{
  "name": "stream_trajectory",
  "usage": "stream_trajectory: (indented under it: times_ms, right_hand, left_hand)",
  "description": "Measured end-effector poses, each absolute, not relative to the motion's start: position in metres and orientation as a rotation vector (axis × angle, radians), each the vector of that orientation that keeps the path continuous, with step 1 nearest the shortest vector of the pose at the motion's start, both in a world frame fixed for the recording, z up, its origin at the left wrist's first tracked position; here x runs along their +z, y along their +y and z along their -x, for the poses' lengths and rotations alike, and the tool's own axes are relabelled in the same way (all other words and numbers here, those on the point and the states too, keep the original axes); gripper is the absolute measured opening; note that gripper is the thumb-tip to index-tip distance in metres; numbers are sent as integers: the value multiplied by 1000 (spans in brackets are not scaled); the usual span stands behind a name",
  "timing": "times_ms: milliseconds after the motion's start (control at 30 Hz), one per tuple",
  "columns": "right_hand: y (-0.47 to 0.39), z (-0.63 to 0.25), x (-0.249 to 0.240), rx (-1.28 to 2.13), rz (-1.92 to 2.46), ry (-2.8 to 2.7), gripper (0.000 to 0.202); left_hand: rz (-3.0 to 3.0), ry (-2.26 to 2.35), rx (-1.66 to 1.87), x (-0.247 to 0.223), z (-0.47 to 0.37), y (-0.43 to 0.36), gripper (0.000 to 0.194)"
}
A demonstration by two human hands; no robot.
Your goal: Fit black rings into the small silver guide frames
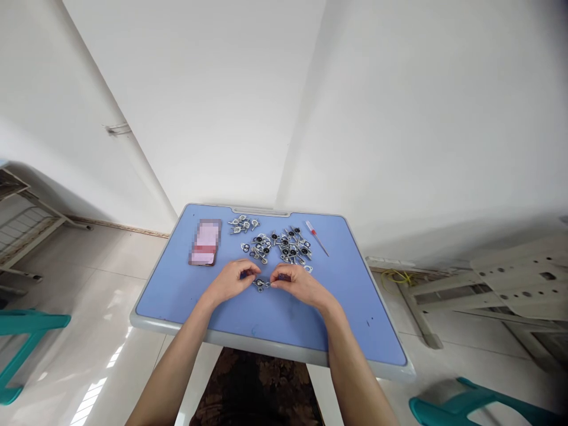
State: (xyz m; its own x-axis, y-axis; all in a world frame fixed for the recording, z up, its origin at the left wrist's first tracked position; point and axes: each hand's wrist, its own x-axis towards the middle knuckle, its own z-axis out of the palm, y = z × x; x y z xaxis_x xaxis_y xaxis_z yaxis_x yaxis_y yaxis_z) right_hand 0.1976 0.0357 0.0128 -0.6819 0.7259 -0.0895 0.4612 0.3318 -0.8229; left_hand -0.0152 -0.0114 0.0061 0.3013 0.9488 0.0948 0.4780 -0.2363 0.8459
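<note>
A small metal fitting [260, 284] with a dark ring is between my two hands, low over the blue tabletop. From the right, my right hand [302, 284] pinches its end between thumb and fingers. My left hand [234, 279] is closed in a pinch at the fitting's left side; what its fingertips hold is too small to make out. Just beyond my hands lies a loose pile of similar metal fittings with black round centres [293, 244]. Several thin dark rings [245, 247] lie at the pile's left side.
A smaller group of metal fittings [242, 223] lies at the back of the blue table [173, 296]. The phone [206, 241] is at left; a red-and-clear-handled screwdriver [314, 232] is at back right. White wall stands behind. Green stools [31, 331] flank the table.
</note>
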Motion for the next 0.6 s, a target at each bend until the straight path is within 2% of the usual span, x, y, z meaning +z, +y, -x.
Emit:
stream_trajectory:
  times_ms: [233, 500, 600]
  right_hand:
    - [33, -187, 10, 1235, 1097, -2327, 11]
    - [30, -175, 7, 1262, 1157, -2272, 14]
    - [29, -175, 7, 1252, 1201, -2236, 15]
  left_hand:
    - [-1888, 1238, 723, 6, 15, -13, 45]
    - [-1960, 1271, 667, 15, 13, -17, 44]
    - [-1980, 1324, 646, 18, 12, -20, 36]
